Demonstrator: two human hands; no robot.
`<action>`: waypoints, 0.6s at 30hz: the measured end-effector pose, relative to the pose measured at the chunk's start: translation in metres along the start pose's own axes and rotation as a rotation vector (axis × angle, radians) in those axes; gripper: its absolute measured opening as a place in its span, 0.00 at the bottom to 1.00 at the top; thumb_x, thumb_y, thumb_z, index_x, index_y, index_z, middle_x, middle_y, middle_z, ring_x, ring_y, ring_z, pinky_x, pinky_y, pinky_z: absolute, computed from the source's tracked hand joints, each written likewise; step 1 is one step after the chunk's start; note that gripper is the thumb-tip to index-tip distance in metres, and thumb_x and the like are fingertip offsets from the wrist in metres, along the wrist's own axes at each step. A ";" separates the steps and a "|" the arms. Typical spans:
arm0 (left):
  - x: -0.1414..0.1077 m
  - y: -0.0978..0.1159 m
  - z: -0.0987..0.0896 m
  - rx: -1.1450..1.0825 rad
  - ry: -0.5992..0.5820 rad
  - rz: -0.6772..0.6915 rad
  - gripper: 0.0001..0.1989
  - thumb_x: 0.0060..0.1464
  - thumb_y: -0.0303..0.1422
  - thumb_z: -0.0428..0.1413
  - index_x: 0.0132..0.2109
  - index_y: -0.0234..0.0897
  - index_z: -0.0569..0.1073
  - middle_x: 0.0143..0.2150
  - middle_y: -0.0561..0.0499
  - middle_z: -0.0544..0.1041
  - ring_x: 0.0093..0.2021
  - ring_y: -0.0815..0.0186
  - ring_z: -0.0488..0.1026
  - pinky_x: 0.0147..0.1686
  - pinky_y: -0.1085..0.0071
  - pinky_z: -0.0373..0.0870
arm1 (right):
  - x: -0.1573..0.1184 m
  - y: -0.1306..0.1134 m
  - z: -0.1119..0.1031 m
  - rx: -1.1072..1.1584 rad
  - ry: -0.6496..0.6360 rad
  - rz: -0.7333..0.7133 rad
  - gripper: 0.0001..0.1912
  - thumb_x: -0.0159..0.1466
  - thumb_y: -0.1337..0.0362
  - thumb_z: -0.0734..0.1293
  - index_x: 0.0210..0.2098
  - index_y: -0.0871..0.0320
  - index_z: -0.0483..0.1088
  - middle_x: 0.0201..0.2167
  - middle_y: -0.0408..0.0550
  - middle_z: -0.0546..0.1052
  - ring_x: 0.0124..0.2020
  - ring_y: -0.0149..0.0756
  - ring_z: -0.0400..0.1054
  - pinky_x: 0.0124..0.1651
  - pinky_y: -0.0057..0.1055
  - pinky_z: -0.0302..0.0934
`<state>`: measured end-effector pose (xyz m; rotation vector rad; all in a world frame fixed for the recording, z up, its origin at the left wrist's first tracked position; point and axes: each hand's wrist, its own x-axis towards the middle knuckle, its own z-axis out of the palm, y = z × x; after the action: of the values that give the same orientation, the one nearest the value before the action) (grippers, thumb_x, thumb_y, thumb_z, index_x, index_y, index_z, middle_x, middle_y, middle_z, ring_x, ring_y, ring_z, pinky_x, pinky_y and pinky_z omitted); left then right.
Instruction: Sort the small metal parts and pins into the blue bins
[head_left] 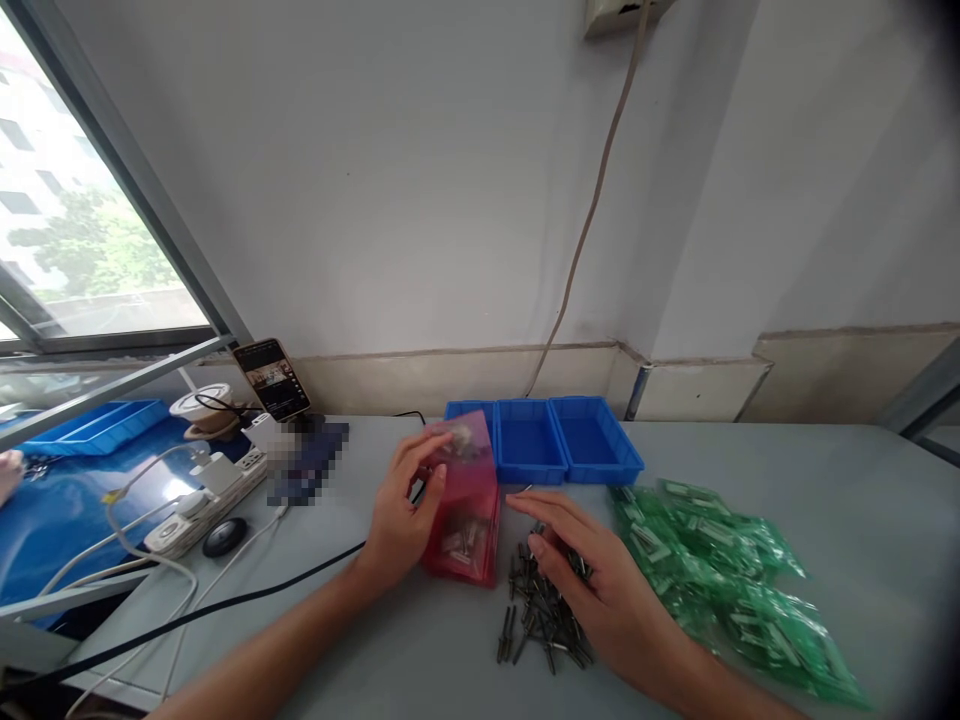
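The left hand [401, 520] sits at lower centre of the frame, fingers curled around the left side of a pink translucent bag [466, 510], thumb on its near face. The grip is closed on the bag. The bag stands roughly upright on the grey table [825, 500], its long axis running from the near edge toward the wall, and small metal parts are visible inside it.

The right hand [592, 575] lies just right of the bag, palm down, fingers spread and extended toward the bag's lower right corner. It holds nothing. It rests on a loose pile of dark metal pins [536, 615], which spreads from beneath the fingers toward the lower edge of the frame. The pile lies directly below and right of the bag; the right hand is the nearer hand to it.

Right of the right hand, a heap of green packets [720, 570] extends toward the lower right corner. Behind the bag, three blue bins [570, 445] stand in a row against the wall. At left of frame lie a white power strip [210, 495], a black cable [225, 605] and a propped phone [271, 378].
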<state>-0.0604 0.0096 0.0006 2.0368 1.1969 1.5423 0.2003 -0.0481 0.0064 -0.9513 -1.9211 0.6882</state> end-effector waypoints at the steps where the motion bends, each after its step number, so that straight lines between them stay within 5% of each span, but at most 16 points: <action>1: 0.002 -0.003 0.000 0.012 0.037 -0.007 0.18 0.74 0.38 0.54 0.66 0.49 0.73 0.65 0.44 0.71 0.57 0.57 0.75 0.52 0.62 0.77 | 0.000 0.000 0.000 0.006 -0.002 0.002 0.18 0.78 0.62 0.60 0.64 0.45 0.73 0.63 0.50 0.76 0.64 0.43 0.72 0.65 0.39 0.69; 9: 0.035 -0.034 -0.010 0.073 0.209 -0.012 0.21 0.71 0.41 0.58 0.67 0.46 0.71 0.67 0.43 0.70 0.60 0.56 0.73 0.53 0.63 0.76 | 0.000 -0.003 0.001 0.049 -0.013 0.043 0.16 0.78 0.62 0.60 0.61 0.45 0.73 0.59 0.50 0.75 0.35 0.34 0.73 0.43 0.34 0.73; 13: 0.057 -0.042 -0.009 -0.015 0.035 -0.122 0.21 0.70 0.43 0.58 0.64 0.42 0.73 0.55 0.45 0.79 0.42 0.62 0.77 0.45 0.65 0.76 | 0.001 -0.004 0.001 0.065 -0.003 0.042 0.16 0.79 0.62 0.60 0.61 0.45 0.73 0.58 0.49 0.75 0.35 0.34 0.72 0.43 0.34 0.72; 18: 0.070 -0.045 0.002 0.027 -0.091 -0.094 0.17 0.68 0.43 0.60 0.58 0.41 0.79 0.57 0.45 0.81 0.52 0.57 0.78 0.53 0.60 0.74 | 0.001 -0.006 0.000 0.065 -0.013 0.051 0.16 0.79 0.62 0.60 0.61 0.45 0.72 0.58 0.50 0.74 0.37 0.35 0.72 0.42 0.33 0.72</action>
<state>-0.0726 0.0910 0.0136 2.0144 1.2652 1.3821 0.1981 -0.0503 0.0117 -0.9598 -1.8799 0.7839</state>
